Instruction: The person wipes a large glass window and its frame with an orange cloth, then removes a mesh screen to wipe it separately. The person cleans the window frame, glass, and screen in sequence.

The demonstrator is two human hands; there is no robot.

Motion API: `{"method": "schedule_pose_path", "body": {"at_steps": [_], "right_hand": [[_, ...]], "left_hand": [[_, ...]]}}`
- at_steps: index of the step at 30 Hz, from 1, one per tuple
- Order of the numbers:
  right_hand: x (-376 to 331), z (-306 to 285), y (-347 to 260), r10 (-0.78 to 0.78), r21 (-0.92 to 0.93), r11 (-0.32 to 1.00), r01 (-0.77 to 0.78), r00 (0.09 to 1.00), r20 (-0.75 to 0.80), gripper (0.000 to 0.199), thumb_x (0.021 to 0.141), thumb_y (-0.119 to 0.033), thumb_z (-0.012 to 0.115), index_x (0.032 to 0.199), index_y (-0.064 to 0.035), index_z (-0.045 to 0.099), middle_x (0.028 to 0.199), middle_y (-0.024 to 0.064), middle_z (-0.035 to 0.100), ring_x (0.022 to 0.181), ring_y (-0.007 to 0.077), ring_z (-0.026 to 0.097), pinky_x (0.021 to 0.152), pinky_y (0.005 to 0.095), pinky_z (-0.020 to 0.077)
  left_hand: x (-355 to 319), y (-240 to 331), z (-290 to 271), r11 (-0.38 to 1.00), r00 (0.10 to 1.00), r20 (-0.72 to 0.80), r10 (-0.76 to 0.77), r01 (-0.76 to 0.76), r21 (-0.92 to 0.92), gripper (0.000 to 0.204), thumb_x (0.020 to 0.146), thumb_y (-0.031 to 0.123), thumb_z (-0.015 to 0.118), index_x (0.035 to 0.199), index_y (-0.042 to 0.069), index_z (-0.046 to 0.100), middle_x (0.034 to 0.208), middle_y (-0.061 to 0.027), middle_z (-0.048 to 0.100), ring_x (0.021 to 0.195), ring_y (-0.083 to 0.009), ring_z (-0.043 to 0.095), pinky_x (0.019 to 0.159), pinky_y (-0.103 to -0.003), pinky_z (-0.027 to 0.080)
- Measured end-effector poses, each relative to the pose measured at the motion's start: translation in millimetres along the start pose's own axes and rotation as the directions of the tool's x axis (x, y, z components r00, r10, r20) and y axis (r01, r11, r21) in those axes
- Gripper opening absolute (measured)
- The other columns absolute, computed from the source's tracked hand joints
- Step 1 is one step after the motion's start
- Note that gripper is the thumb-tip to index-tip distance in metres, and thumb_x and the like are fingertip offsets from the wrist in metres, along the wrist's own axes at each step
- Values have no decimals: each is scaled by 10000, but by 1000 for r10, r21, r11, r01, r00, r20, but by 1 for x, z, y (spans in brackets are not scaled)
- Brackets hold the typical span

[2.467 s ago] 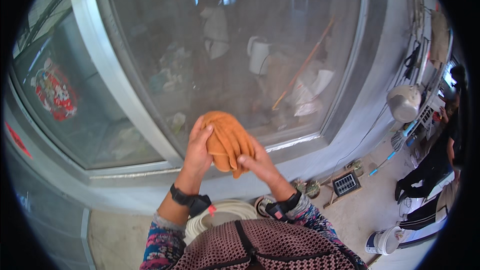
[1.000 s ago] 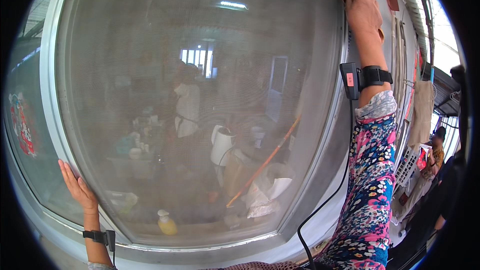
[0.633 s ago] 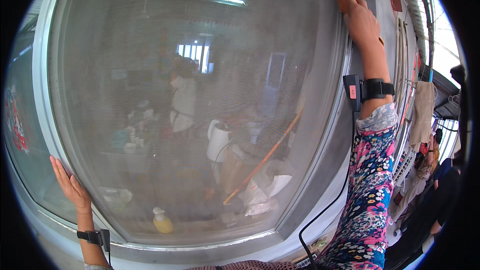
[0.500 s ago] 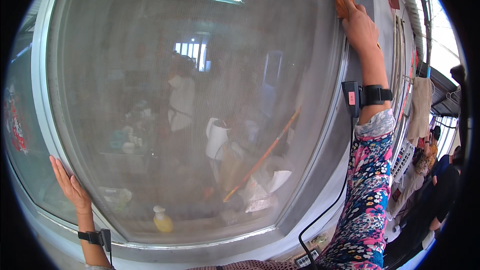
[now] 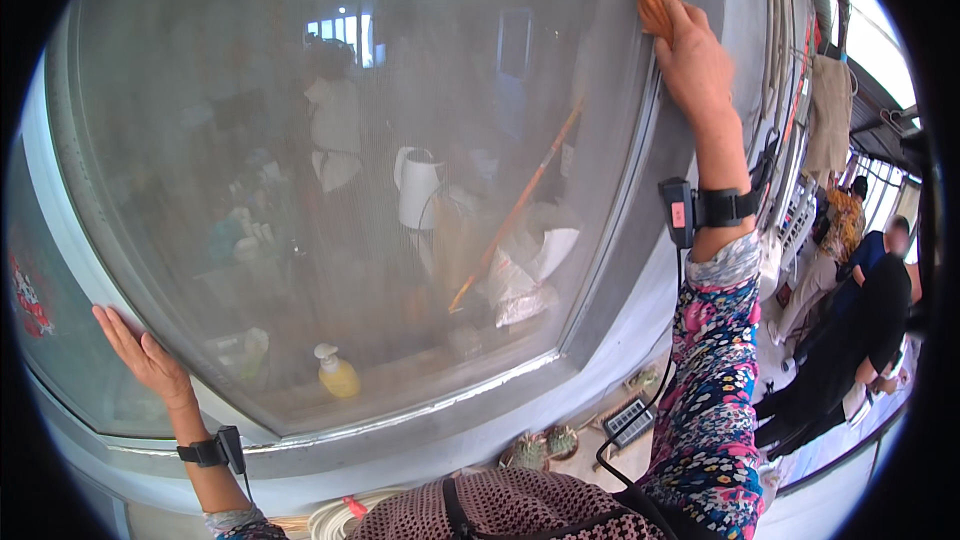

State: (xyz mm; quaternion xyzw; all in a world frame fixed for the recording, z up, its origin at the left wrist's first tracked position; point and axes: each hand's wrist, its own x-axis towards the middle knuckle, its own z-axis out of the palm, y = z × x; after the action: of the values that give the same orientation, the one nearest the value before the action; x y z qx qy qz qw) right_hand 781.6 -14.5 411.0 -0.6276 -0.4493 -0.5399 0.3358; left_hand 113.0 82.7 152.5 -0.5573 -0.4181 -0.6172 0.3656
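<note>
A large window screen (image 5: 420,240) in a pale metal frame fills most of the view. High on its right side, my right hand (image 5: 692,58) grips a bunched orange-brown cloth (image 5: 656,0) and presses it to the frame's edge. My left hand (image 5: 142,352) lies flat with outstretched fingers against the lower left upright (image 5: 82,258) of the frame. Each wrist wears a black strap with a small box. Behind the mesh, a yellow pump bottle (image 5: 338,372), a white jug (image 5: 420,192) and an orange-brown stick (image 5: 520,205) show dimly.
Potted cacti (image 5: 527,451) and a small solar panel (image 5: 628,424) stand below the window. Beyond my right arm are a hanging beige cloth (image 5: 830,115) and several people, one in black (image 5: 850,360). A cable hangs from the right wrist box.
My view has shifted, showing more of the ground below the window. My right hand with the cloth stays high on the right frame edge; my left hand keeps its place on the upright.
</note>
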Motion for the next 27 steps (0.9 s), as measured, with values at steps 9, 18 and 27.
{"method": "schedule_pose_path", "body": {"at_steps": [9, 18, 27], "right_hand": [[-113, 23, -8, 75, 97, 991, -95, 979, 190, 664, 816, -38, 675, 1448, -165, 517, 1347, 133, 577, 1086, 371, 632, 887, 463, 556], [-272, 35, -6, 189, 122, 959, -258, 895, 403, 617, 808, -10, 663, 1399, -151, 556, 1344, 129, 582, 1033, 360, 637, 850, 457, 566], [-439, 40, 1, 182, 145, 941, -305, 819, 545, 575, 826, -36, 651, 1382, -160, 567, 1325, 136, 580, 1032, 365, 635, 853, 457, 560]], "left_hand": [[30, 23, 24, 1000, 1000, 27, 13, -13, 6, 630, 1092, 411, 378, 1526, -46, 387, 1637, -192, 310, 1512, -344, 295, 1232, -414, 224], [23, 43, 25, 999, 999, 40, 27, -28, 30, 575, 1087, 336, 399, 1494, -69, 425, 1620, -231, 319, 1492, -373, 323, 1220, -436, 261], [5, 56, 14, 996, 997, 50, 66, -69, 52, 566, 1079, 312, 416, 1498, -69, 420, 1616, -264, 299, 1497, -388, 299, 1226, -435, 235]]}}
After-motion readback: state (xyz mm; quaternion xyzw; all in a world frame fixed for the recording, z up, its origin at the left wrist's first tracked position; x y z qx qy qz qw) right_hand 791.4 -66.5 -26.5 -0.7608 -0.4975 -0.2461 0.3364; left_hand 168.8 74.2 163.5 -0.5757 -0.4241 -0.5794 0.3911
